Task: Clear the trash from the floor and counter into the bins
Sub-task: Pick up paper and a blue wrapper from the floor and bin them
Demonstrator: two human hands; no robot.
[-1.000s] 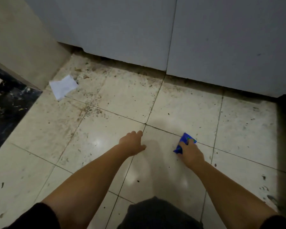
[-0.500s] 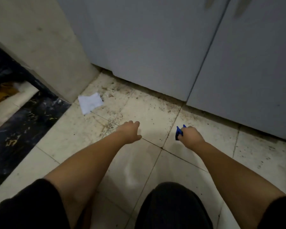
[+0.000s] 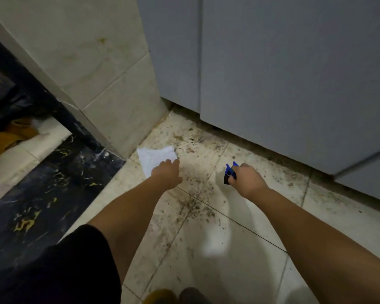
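A white crumpled paper lies on the dirty tiled floor by the corner of the tiled wall. My left hand reaches over its near right edge, fingers curled down onto it; whether it grips the paper is hidden. My right hand is held above the floor to the right, closed around a blue wrapper whose end sticks out past the fingers.
Grey cabinet doors stand along the back above the floor. A tiled wall corner rises at the left. A black marble threshold runs at the left, with an orange item beyond it. Dirt specks cover the tiles.
My right hand lifted the blue wrapper off the floor. The view shifted left and my left hand moved to the white paper, reaching its edge.
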